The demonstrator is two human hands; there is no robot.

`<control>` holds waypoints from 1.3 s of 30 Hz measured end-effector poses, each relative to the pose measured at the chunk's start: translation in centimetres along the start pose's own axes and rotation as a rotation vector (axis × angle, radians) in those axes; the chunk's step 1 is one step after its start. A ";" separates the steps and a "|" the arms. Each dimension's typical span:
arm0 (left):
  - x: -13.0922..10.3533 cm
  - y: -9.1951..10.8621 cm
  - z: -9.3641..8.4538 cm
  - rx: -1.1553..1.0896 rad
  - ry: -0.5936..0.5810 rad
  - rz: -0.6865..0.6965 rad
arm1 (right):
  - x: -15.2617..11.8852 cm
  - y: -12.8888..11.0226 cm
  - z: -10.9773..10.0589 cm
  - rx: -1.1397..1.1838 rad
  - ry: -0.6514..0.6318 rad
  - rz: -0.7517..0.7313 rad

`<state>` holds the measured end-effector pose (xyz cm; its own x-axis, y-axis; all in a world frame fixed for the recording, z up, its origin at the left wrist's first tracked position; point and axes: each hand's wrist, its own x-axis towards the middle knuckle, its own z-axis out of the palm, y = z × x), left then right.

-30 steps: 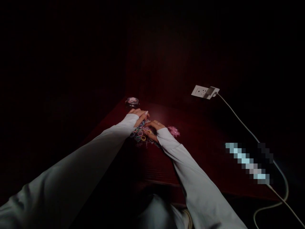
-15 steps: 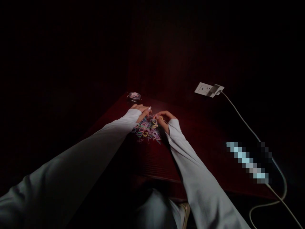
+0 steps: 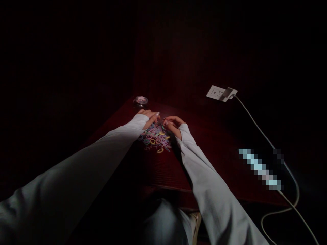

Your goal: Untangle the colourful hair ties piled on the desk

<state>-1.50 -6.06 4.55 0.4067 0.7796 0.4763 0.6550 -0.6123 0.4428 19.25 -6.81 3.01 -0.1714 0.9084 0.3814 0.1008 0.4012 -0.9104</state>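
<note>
A loose pile of small coloured bands (image 3: pixel 154 137), pink, purple, yellow, green and blue, lies on the dark red table (image 3: pixel 166 173). My left hand (image 3: pixel 151 117) is over the far left side of the pile, fingers bent downward; its fingertips are partly hidden. At the pile's far right side is my right hand (image 3: pixel 174 125), its thumb and index finger pressed together. Whatever sits between those fingertips is too small to make out. Just beyond my left hand stands a round clear container (image 3: pixel 141 101) with pinkish contents.
A white socket plate (image 3: pixel 217 93) with a plugged-in adapter (image 3: pixel 230 93) is on the wall at the right. Its white cable (image 3: pixel 258 126) runs down past a blurred, pixelated bright object (image 3: pixel 259 166) on the table's right side. Surroundings are very dark.
The view has shifted slightly. A yellow band that was by my right fingers is gone from there, and a yellow band now lies at the pile's near edge. My hands are slightly farther apart.
</note>
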 end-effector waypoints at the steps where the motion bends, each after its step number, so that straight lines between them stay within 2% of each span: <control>1: 0.0 0.0 0.0 0.000 0.002 -0.002 | 0.1 0.0 0.0 -0.010 -0.009 0.007; 8: 0.0 -0.3 0.2 0.002 0.010 -0.004 | -0.3 -0.5 -0.5 -0.151 -0.075 -0.059; 12: 0.5 -1.0 0.9 0.007 0.008 -0.020 | -0.9 -1.3 -0.6 -0.374 -0.109 -0.100; 16: 1.3 -1.8 1.9 0.027 0.022 -0.079 | -1.3 -2.3 -0.7 -0.621 -0.167 -0.208; 21: 1.6 -2.3 2.4 0.021 0.037 -0.071 | -1.1 -2.2 -1.2 -0.786 -0.230 -0.261; 27: 1.5 -1.8 2.1 0.029 0.023 -0.089 | -0.8 -1.2 -1.5 -0.816 -0.145 -0.248; 31: 1.5 -1.6 2.0 0.035 0.039 -0.087 | -1.3 -2.2 -2.3 -0.810 -0.171 -0.236; 35: 1.6 -1.6 2.1 0.046 0.031 -0.089 | -1.7 -3.2 -3.4 -0.743 -0.132 -0.245; 39: 1.5 -1.7 2.3 0.056 0.075 -0.067 | -2.0 -3.3 -4.3 -0.664 -0.123 -0.241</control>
<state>-0.53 -3.59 2.77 0.3130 0.8053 0.5035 0.7146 -0.5489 0.4336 23.45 -9.42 5.93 -0.3696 0.7812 0.5032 0.6142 0.6117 -0.4986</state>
